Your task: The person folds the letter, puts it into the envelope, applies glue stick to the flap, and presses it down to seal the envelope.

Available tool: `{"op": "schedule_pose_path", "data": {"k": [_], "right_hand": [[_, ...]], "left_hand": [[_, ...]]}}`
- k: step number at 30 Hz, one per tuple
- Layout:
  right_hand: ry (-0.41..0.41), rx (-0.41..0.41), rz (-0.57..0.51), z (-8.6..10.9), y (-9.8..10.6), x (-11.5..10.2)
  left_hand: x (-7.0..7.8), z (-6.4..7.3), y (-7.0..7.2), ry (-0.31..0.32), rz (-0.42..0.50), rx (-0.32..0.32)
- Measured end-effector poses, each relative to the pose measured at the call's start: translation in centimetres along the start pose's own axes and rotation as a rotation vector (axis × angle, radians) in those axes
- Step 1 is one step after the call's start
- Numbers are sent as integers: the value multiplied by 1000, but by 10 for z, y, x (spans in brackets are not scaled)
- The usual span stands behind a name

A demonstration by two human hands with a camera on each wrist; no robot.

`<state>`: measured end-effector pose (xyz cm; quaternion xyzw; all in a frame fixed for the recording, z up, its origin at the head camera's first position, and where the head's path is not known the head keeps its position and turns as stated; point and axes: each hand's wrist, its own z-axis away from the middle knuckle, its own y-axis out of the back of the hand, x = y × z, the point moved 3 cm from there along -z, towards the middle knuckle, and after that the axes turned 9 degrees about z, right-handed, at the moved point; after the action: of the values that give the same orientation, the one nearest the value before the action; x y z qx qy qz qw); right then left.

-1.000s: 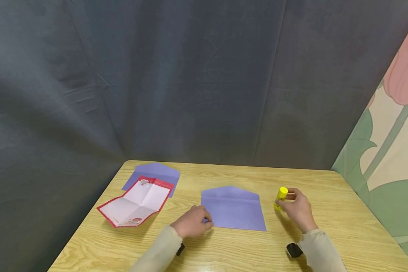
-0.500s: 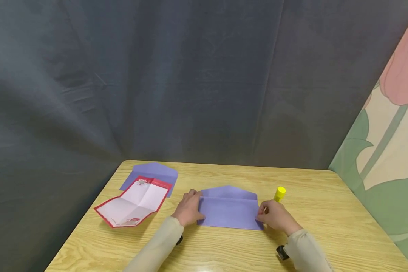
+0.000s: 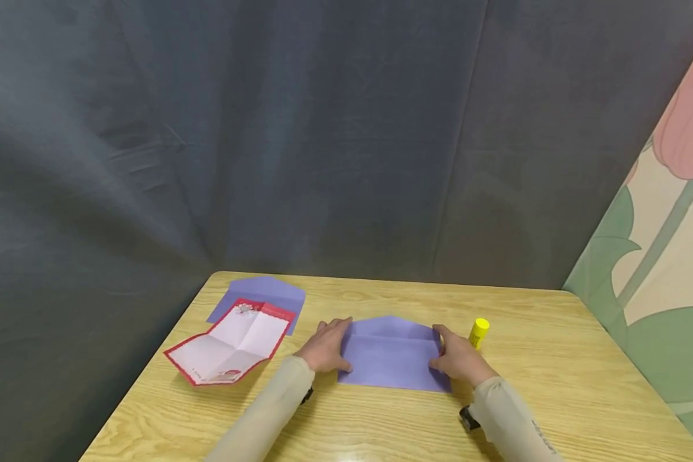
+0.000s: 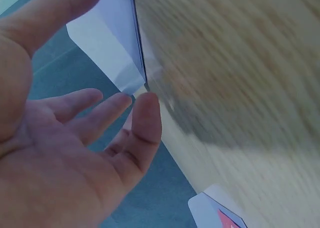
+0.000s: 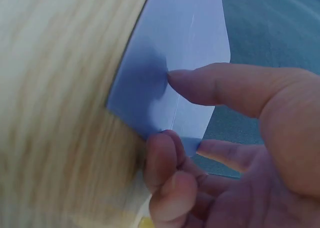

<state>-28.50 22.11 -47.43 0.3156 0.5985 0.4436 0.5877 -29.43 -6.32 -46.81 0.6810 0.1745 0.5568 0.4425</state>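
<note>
A purple envelope (image 3: 389, 359) lies on the table, its pointed flap spread away from me. My left hand (image 3: 325, 346) rests along its left edge, fingers loosely spread, thumb over the near left part. At the right edge, my right hand (image 3: 459, 356) touches the envelope. In the right wrist view the right thumb presses on the purple paper (image 5: 155, 62), one finger reaches the flap corner, and other fingers bend beside the edge. A yellow glue stick (image 3: 478, 332) stands upright just beyond the right hand, its lower part hidden.
On the left of the wooden table (image 3: 381, 423) lies a creased white letter sheet with a red border (image 3: 237, 343), partly over a second purple envelope (image 3: 265, 289). A dark curtain (image 3: 346, 141) hangs behind; a flower-painted wall (image 3: 664, 256) is at the right.
My right hand has let go of the glue stick, left it standing, and moved left to the envelope's right edge. The left hand has shifted farther up the left edge and spread its fingers.
</note>
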Motion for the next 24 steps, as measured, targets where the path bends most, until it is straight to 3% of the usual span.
{"op": "schedule_pose_path", "data": {"k": [10,17,24], "right_hand": [[-15,38,62,6,3,0],[12,30,140,9,3,-3],[72,81,232,12,-3,-13]], "left_hand": [[7,4,-4,-39,-61,38],[16,12,-8,-34,-92,2],[21,18,-13,-39,-150,-35]]}}
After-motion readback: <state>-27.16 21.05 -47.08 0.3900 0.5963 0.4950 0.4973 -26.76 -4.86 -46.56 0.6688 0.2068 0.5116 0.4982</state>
